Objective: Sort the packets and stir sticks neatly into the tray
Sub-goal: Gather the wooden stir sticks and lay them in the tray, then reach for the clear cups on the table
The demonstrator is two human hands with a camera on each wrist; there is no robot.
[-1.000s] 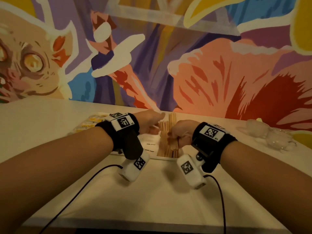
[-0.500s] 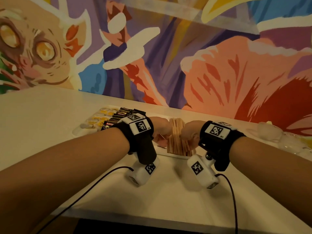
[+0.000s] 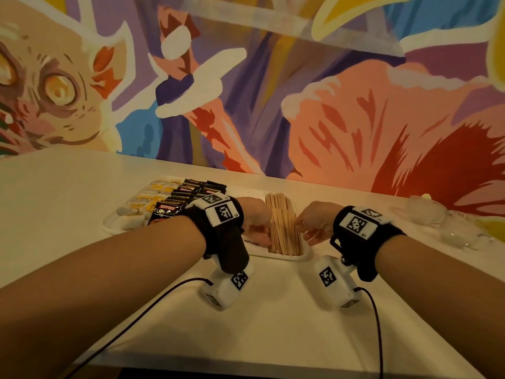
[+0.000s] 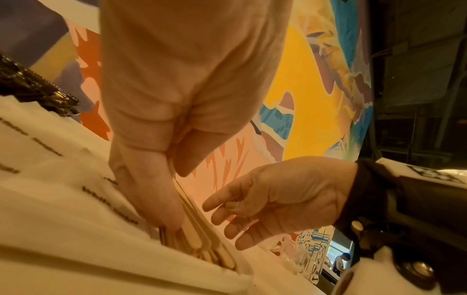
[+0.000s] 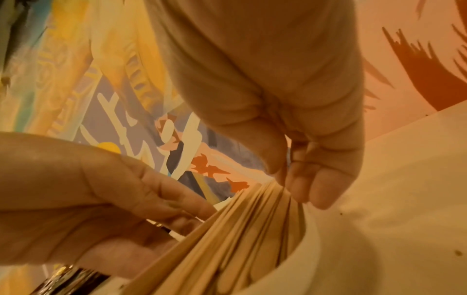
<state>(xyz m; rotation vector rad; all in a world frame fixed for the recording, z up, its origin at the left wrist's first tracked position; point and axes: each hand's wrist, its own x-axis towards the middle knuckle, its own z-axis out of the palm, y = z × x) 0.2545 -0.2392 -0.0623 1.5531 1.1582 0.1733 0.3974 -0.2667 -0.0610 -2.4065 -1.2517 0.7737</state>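
Sticks fill the right-hand compartment of the white tray on my bench, lying lengthwise in a stack. My left hand presses its loosely straight fingers against the stack's left side. My right hand pinches stick ends between thumb and fingers. Black coffee packets and yellow packets lie in the left compartments.
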